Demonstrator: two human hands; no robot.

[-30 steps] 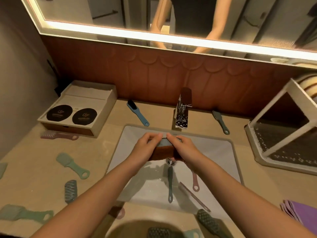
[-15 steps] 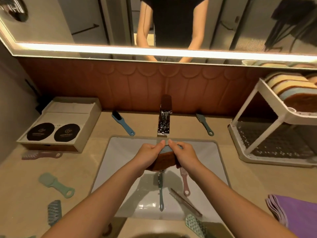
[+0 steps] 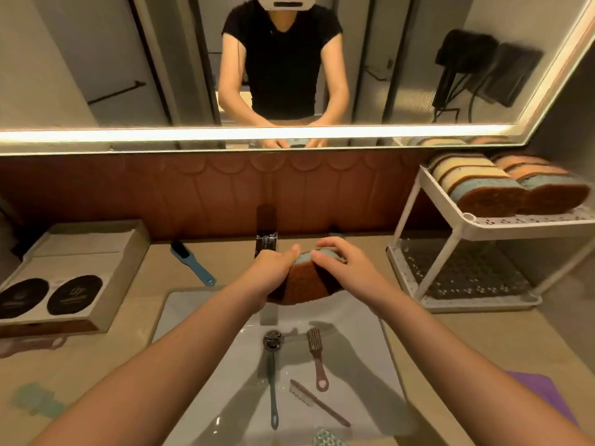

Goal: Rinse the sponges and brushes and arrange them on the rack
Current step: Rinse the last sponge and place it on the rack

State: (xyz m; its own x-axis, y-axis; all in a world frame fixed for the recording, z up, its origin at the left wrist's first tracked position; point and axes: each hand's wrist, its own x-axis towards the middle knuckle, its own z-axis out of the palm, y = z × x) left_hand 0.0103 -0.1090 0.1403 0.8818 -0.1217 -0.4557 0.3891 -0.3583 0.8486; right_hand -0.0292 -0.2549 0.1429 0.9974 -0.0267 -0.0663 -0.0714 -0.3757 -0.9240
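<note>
A brown and blue sponge [image 3: 306, 283] is held over the back of the white sink [image 3: 193, 304], just under the tap [image 3: 266, 233]. My left hand [image 3: 273, 272] grips its left end and my right hand [image 3: 341, 268] holds its top right, fingers curled over it. In the sink lie a dark green brush [image 3: 273, 381], a pink brush [image 3: 317, 358] and a slim pink brush [image 3: 317, 402]. The white two-tier rack [image 3: 476, 226] stands at the right with several sponges [image 3: 502, 185] on its top shelf.
A blue brush [image 3: 191, 262] lies on the counter left of the tap. A beige box [image 3: 74, 275] with two black discs sits at the left. A purple cloth [image 3: 544, 394] lies at the right front. A green brush [image 3: 325, 437] sits on the sink's front edge.
Both hands have lifted the sponge up and slightly right, away from the basin floor. My view has tilted up, showing more of the mirror and the rack's top shelf.
</note>
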